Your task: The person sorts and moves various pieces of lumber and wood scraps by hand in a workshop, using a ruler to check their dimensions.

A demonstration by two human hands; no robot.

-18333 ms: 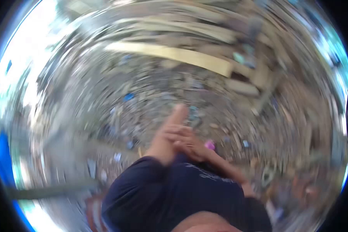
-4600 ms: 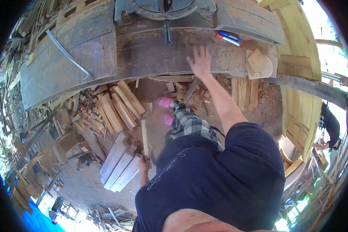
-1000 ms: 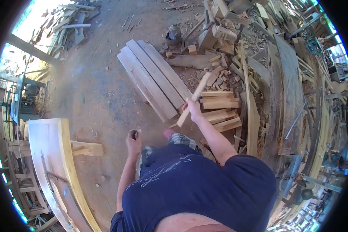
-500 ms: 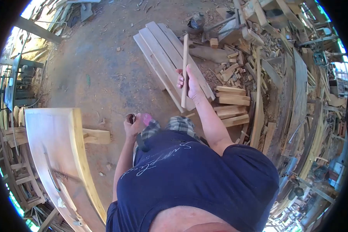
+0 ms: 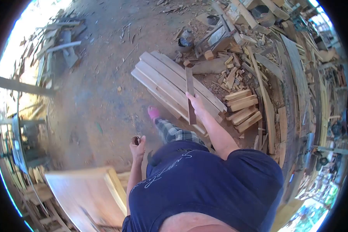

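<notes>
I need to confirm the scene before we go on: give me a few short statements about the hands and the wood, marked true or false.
1. The right hand holds a wooden strip. True.
2. The left hand is empty. False: it holds a small brown item, too small to identify.
3. In the view, the short wooden blocks lie right of the long boards. True.
4. The visible shoe is black. False: it is pink.
5. The shirt is dark blue. True.

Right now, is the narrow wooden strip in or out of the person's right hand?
In: the right hand holds the narrow wooden strip near its middle, both ends showing beyond the grip.
</notes>
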